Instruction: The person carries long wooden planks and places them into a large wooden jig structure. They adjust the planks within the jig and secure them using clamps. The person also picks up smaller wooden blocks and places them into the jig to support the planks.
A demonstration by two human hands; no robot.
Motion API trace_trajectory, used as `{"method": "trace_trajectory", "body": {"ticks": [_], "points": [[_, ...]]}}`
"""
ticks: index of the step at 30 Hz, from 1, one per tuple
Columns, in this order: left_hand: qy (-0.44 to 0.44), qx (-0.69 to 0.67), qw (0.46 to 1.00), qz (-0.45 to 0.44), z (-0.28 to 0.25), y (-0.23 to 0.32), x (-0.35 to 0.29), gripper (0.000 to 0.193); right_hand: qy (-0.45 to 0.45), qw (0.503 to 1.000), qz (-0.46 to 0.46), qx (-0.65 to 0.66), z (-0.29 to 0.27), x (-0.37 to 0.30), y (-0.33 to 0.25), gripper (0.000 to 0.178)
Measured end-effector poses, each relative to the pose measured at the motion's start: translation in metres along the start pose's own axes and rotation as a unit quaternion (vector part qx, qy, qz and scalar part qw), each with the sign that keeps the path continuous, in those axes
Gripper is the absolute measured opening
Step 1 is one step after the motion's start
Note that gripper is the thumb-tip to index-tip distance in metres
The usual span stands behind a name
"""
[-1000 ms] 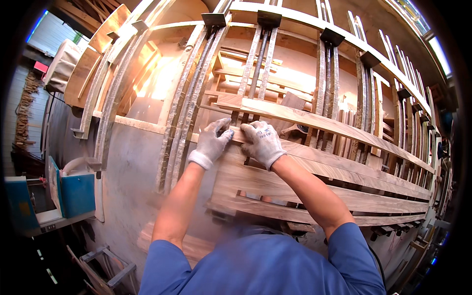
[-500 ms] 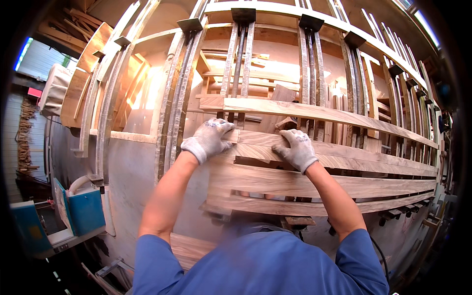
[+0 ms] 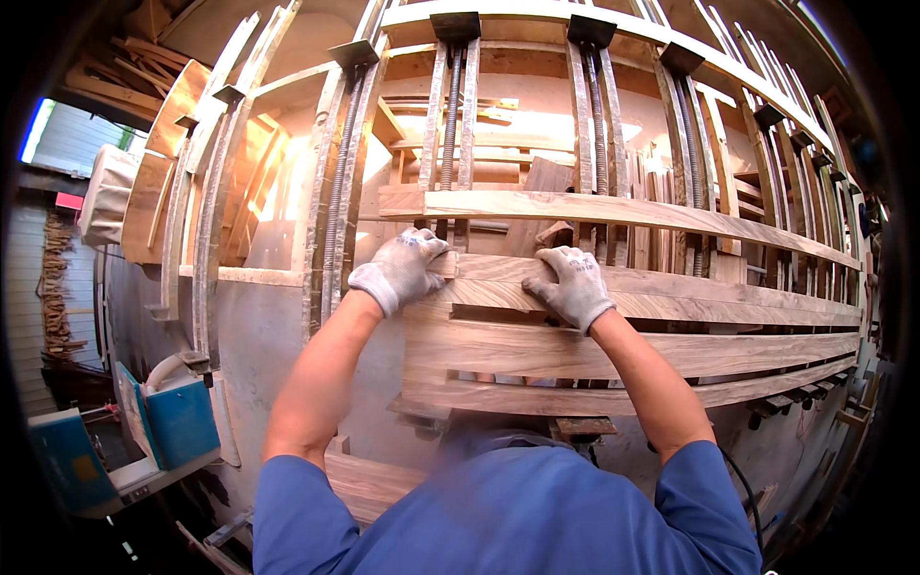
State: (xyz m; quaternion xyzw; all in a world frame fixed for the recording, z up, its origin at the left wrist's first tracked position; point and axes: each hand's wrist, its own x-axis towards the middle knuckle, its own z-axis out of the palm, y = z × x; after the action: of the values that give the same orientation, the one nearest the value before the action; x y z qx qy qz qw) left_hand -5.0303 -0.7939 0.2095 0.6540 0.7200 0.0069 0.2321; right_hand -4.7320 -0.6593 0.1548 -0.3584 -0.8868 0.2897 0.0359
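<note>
Both of my hands wear pale grey work gloves. My left hand (image 3: 399,270) is closed around the left end of a brown-grained wooden board (image 3: 671,285), where a seam shows beside the fingers. Further right along the same board, my right hand (image 3: 572,289) grips it, fingers over the far edge and thumb on the near side. Below lie a wide wooden board (image 3: 565,355) and a narrow wooden strip (image 3: 537,396), with dark gaps between them. Another wooden rail (image 3: 594,205) runs across beyond my hands, apart from them.
A rack of long metal clamp bars with threaded screws (image 3: 450,125) and dark clamp pads (image 3: 455,27) stands behind the boards. Offcuts (image 3: 652,192) lean behind it. At the left are a blue machine (image 3: 182,422) and a pale cloth bag (image 3: 111,196).
The view has shifted slightly. Both hands keep their hold on the board, with almost no movement along it.
</note>
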Motion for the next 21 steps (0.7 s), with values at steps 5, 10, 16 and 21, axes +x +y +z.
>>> {"method": "trace_trajectory", "body": {"ticks": [5,10,16,21], "points": [[-0.004,0.013,1.0,0.023,0.0,-0.003,0.001,0.054,0.059,0.997,-0.049,0.001,0.009,0.0,0.007,0.054],[-0.01,0.024,0.999,0.027,-0.002,-0.004,0.003,0.054,0.015,1.0,-0.023,-0.012,0.001,0.001,0.0,0.056],[0.011,-0.043,0.999,0.005,0.001,-0.005,-0.003,0.056,-0.161,0.98,0.028,-0.113,-0.03,0.03,-0.016,0.066],[0.028,-0.08,0.996,-0.009,0.006,-0.009,-0.006,0.059,-0.217,0.971,0.021,-0.098,-0.034,0.048,-0.023,0.071]]}}
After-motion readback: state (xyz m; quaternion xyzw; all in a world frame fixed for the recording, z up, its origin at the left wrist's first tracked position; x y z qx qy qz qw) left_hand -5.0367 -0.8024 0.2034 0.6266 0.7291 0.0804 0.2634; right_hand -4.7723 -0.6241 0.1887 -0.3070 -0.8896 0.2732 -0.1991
